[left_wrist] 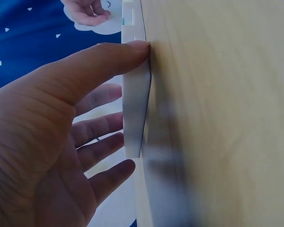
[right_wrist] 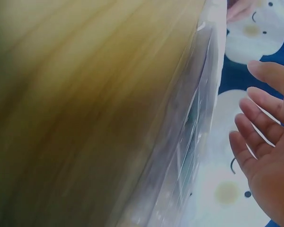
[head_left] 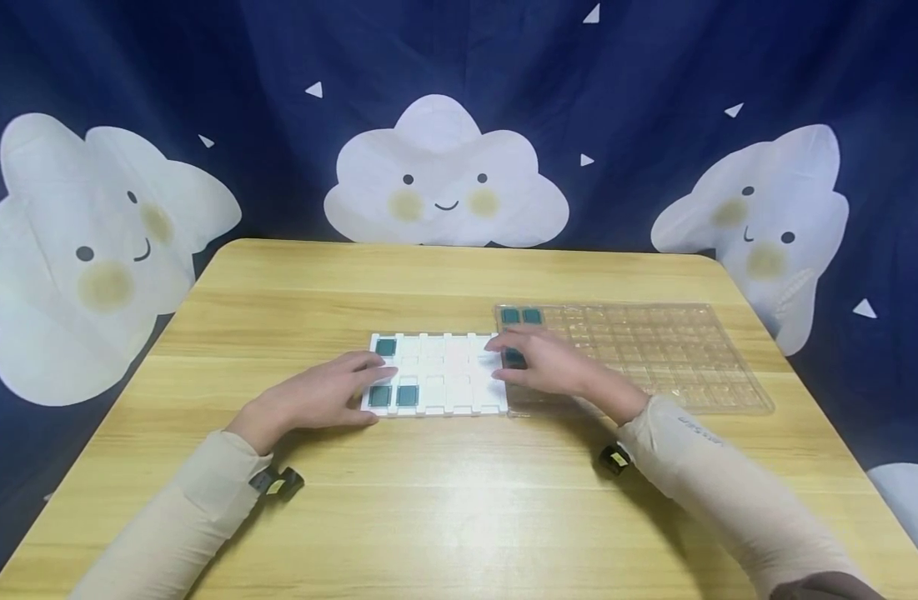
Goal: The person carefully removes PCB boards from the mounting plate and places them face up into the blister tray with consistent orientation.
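A white tray (head_left: 459, 397) with shallow compartments lies on the table, with dark green square chips (head_left: 408, 395) in a few slots at its left end. My left hand (head_left: 322, 393) is at that end, fingers reaching over the top; in the left wrist view the thumb (left_wrist: 111, 57) touches the tray's side and the other fingers are spread. Above the right end of the tray is my right hand (head_left: 543, 360), holding nothing. Its fingers (right_wrist: 260, 113) are extended and apart in the right wrist view. Some slots beneath it are hidden.
A clear plastic tray (head_left: 654, 346) with many small pockets lies on the right, its left edge against the white tray. Green chips (head_left: 531, 316) sit in its left pockets, partly under my right hand. A dark blue curtain (head_left: 459, 50) with cloud figures hangs behind the table.
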{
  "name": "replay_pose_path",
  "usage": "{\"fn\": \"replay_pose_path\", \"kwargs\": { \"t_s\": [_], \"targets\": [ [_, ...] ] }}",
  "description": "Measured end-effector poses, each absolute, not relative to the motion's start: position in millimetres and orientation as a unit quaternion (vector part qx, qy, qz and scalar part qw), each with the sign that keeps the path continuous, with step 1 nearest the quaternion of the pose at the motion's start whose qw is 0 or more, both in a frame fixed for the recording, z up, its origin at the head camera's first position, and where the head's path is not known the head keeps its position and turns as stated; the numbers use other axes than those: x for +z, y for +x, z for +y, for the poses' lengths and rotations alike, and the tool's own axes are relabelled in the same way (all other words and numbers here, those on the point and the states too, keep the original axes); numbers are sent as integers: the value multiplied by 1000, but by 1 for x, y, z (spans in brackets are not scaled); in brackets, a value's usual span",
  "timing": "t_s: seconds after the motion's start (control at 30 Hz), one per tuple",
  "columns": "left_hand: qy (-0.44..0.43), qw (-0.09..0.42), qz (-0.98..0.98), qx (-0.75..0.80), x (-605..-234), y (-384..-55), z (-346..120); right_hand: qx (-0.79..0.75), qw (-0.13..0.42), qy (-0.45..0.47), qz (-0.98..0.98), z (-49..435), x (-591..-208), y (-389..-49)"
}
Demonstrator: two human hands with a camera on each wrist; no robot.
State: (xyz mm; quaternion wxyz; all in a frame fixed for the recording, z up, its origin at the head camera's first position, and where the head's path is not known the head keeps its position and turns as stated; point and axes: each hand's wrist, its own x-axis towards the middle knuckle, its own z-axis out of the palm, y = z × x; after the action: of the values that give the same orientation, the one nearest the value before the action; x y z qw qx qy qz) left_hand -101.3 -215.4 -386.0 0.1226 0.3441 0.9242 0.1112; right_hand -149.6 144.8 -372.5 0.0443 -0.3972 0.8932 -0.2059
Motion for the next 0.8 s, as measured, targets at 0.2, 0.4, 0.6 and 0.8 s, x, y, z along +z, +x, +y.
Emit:
{"fn": "replay_pose_path", "kwargs": {
  "t_s": [0.2, 0.4, 0.6, 0.8],
  "targets": [
    [343, 128, 923, 117, -387, -102, -216, -225, 49, -407, 884, 127, -372, -146],
    [343, 130, 922, 120, -386, -102, -216, -239, 51, -420, 874, 108, -373, -142],
    [338, 135, 923, 125, -385, -102, -217, -238, 46, -428, 871, 89, -374, -138],
    [337, 136, 923, 131, -386, -103, -218, -235, 57, -433, 869, 70, -375, -132]
  ]
}}
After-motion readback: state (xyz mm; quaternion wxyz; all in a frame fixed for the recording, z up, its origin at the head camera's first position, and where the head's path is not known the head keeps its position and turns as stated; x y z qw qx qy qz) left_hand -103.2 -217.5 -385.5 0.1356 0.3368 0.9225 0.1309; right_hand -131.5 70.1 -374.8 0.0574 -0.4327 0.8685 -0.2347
